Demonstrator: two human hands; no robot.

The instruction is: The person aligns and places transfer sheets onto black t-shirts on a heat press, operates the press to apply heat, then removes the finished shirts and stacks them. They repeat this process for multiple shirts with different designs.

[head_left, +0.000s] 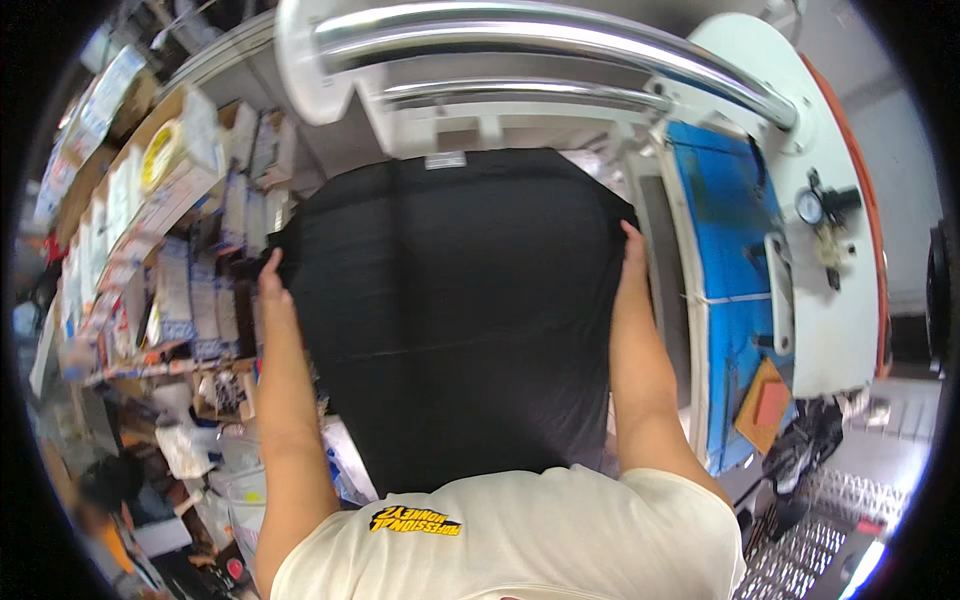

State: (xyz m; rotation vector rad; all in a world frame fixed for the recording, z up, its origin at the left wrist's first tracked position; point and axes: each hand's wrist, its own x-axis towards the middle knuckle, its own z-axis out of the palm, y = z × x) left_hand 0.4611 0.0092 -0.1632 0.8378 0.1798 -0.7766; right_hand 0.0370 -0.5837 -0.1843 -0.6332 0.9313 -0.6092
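Note:
A black T-shirt [460, 290] is stretched wide in front of me, with a small white label [446, 159] at its far edge. My left hand [272, 278] grips the shirt's left side, the thumb showing and the other fingers mostly hidden by the cloth. On the opposite side, my right hand [632, 245] holds the fabric near the right corner, thumb up against it. Both arms reach forward, and the cloth between them looks fairly flat, with faint creases across the middle. Its near end hangs close to my body.
Beyond the shirt stands a white machine with a thick chrome roller [540, 35] and a thinner bar [520, 90]. A blue-covered panel [730, 250] and a pressure gauge [809, 207] are on the right. Shelves with several cardboard boxes [190, 150] line the left.

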